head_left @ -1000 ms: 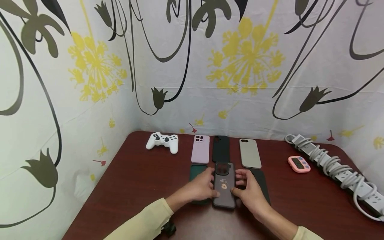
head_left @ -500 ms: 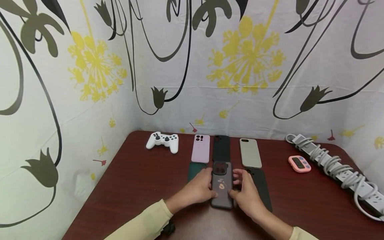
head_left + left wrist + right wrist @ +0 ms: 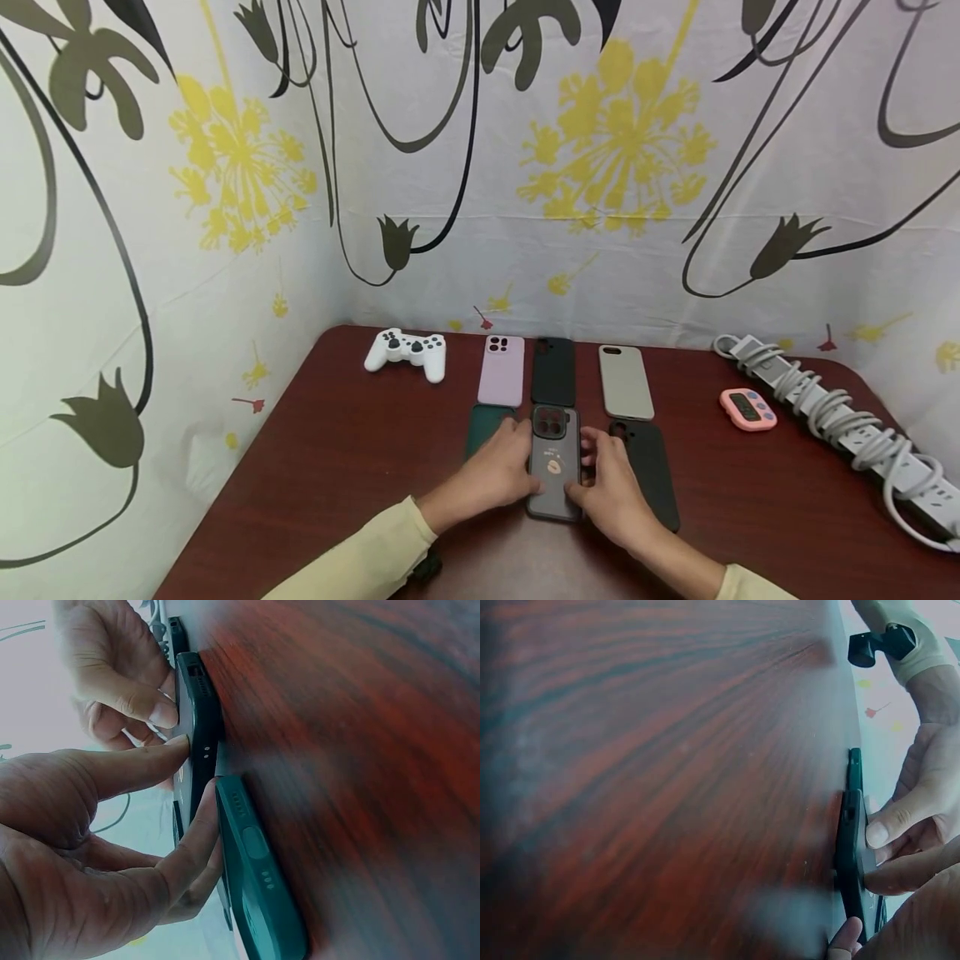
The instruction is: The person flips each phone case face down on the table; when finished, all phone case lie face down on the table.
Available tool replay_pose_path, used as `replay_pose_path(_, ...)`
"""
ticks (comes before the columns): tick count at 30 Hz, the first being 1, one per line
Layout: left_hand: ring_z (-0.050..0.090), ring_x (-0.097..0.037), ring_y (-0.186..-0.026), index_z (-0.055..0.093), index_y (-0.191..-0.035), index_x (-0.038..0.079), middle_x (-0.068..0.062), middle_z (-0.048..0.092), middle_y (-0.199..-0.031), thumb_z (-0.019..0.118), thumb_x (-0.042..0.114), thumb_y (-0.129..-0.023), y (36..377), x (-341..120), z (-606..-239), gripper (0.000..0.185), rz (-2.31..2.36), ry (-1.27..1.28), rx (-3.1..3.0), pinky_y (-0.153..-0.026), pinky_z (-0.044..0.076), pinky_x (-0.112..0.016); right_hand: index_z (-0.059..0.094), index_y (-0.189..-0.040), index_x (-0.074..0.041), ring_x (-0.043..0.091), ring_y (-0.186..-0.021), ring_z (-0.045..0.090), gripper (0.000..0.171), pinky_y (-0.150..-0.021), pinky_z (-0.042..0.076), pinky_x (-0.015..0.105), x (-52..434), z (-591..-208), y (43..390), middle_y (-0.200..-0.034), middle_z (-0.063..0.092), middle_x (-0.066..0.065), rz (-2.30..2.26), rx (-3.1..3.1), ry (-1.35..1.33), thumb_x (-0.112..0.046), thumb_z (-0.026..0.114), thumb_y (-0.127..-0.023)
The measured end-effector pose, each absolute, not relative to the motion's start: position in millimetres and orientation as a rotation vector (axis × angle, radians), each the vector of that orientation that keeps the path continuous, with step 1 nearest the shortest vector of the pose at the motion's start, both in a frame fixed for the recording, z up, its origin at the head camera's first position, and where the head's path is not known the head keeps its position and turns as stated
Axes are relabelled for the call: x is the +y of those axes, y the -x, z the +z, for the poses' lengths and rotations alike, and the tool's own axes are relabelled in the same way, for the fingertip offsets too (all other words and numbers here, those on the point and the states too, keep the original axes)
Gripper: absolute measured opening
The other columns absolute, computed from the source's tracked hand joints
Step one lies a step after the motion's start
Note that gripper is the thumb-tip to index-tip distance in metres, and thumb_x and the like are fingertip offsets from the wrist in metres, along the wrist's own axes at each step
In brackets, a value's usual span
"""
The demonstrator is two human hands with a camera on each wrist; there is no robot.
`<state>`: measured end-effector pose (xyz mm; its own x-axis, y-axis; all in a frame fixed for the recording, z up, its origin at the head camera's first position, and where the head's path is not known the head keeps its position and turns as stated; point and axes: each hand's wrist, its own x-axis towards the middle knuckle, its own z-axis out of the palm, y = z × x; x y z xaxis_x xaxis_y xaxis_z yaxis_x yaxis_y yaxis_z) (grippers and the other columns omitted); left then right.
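Observation:
A grey-backed phone case (image 3: pixel 553 467) with a dark frame, a camera ring and a small gold print lies at the middle of the table. My left hand (image 3: pixel 498 468) grips its left edge, thumb on the back and fingers along the side. On the other edge my right hand (image 3: pixel 611 492) holds it the same way. In the left wrist view, the left fingers sit between this case and a green phone case (image 3: pixel 262 877). My right hand partly covers a black phone case (image 3: pixel 654 475) at its right.
Behind lies a row of phone cases: lilac (image 3: pixel 501 375), black (image 3: pixel 553 375) and beige (image 3: pixel 627 385). A white game controller (image 3: pixel 405 354) is at the back left. A pink timer (image 3: pixel 747 409) and a cord-wrapped power strip (image 3: pixel 847 429) lie at the right.
The grey phone case has shifted slightly left with both hands on it. More of the black phone case at the right shows; less of the green one does.

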<state>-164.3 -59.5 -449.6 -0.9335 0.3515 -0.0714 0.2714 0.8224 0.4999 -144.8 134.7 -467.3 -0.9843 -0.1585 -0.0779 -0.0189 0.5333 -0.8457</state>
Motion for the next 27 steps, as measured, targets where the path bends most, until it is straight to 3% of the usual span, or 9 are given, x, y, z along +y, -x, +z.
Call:
replay_pose_path(11, 0.068, -0.027, -0.105, 0.05, -0.149, -0.011, -0.03, 0.057, -0.136, 0.095, 0.023, -0.079, 167.7, -55.4, -446.1, 0.09, 0.715, -0.476, 2.827, -0.082, 0.06, -0.034, 0.034, -0.157, 0.01, 0.028, -0.113, 0.052, 0.082, -0.083, 0.053, 0.033, 133.8, -469.5, 142.7, -0.14, 0.041, 0.027, -1.351, 2.648, 0.171, 0.005, 0.077, -0.088)
replay_pose_path(18, 0.067, -0.024, -0.097, 0.058, -0.139, -0.008, -0.026, 0.061, -0.124, 0.096, 0.025, -0.078, 172.6, -55.8, -449.5, 0.079, 0.69, -0.502, 2.844, -0.078, 0.059, -0.034, 0.032, -0.159, 0.01, 0.033, -0.119, 0.054, 0.084, -0.085, 0.054, 0.037, 130.7, -469.9, 141.5, -0.144, 0.039, 0.029, -1.322, 2.645, 0.163, 0.002, 0.078, -0.089)
replay_pose_path(27, 0.069, -0.03, -0.114, 0.054, -0.147, -0.009, -0.027, 0.058, -0.137, 0.094, 0.027, -0.082, 171.8, -52.7, -449.1, 0.084, 0.612, -0.517, 2.844, -0.088, 0.061, -0.036, 0.032, -0.16, 0.01, 0.034, -0.117, 0.056, 0.086, -0.079, 0.052, 0.033, 130.0, -469.1, 139.3, -0.146, 0.036, 0.031, -1.243, 2.685, 0.175, -0.001, 0.078, -0.089)
